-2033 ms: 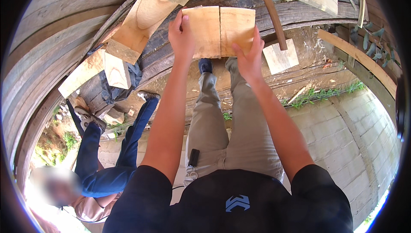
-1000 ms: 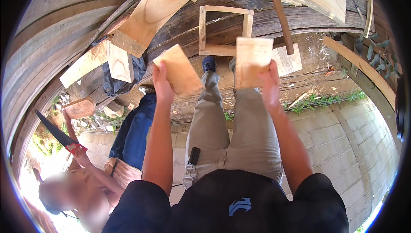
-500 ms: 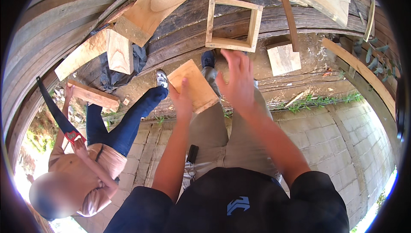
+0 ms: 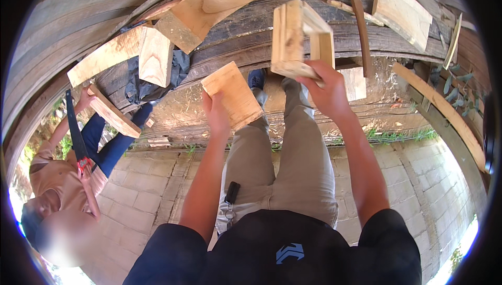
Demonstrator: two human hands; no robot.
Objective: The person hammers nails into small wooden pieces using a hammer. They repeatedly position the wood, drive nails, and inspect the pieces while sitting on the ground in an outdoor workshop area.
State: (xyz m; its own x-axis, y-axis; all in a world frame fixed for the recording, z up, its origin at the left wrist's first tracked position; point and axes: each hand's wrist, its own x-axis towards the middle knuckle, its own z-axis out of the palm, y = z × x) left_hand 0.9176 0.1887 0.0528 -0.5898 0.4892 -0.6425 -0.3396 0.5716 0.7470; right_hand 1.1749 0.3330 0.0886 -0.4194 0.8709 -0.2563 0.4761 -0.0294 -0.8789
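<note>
My left hand (image 4: 216,111) grips a flat, square wooden board (image 4: 236,96) by its left side, with the thumb on its face. My right hand (image 4: 328,88) is closed on the near edge of a square wooden frame (image 4: 287,39). That frame is tilted, so its side wall and part of the opening show. It is raised over the old timber bench (image 4: 235,39). Board and frame are apart from each other. The fingers under the board are hidden.
At the left a person (image 4: 65,172) holds a red-handled handsaw (image 4: 77,133) and a wood block (image 4: 115,112). Wide planks (image 4: 214,2) and a black plastic sheet (image 4: 180,68) lie at the back left. A hammer (image 4: 360,34) rests on the bench at right. A long curved plank (image 4: 439,109) stands beyond.
My right hand has taken hold of the frame, lifted and tilted it. My left hand has shifted slightly with the board. The person at the left has moved further left.
</note>
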